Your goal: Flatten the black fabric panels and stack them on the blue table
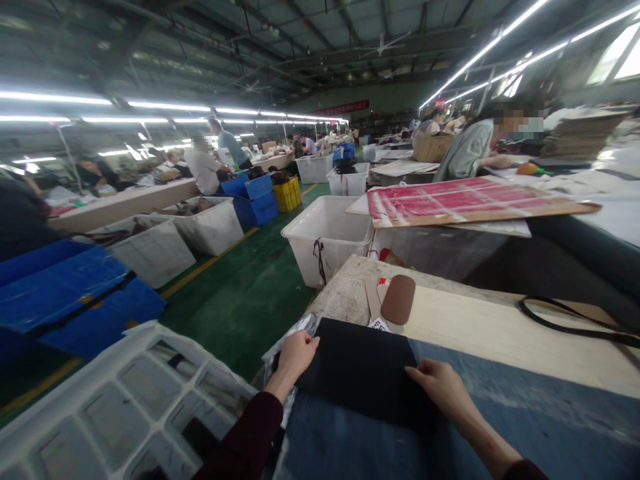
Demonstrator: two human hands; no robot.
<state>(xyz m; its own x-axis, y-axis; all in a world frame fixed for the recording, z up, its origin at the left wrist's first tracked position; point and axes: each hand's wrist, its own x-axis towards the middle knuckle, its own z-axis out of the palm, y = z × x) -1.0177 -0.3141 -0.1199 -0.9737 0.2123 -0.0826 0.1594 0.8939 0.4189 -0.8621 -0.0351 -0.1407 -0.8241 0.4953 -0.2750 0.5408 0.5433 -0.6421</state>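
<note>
A flat black piece of material [363,363] lies on the worktable in front of me. My left hand [296,355] grips its left edge, fingers curled over it. My right hand [440,385] rests on its right side, fingers pressed down against the piece. Just beyond it lie a brown oval leather piece [399,299] and a small pale template [373,303]. The black piece sits partly on a blue-grey mat [525,420].
A pale wooden board [500,330] covers the table, with a black strap loop [570,320] at right. White crates [325,237] and blue bins [65,293] line the green aisle. A red-gridded board [465,200] lies ahead. Other people work at distant tables.
</note>
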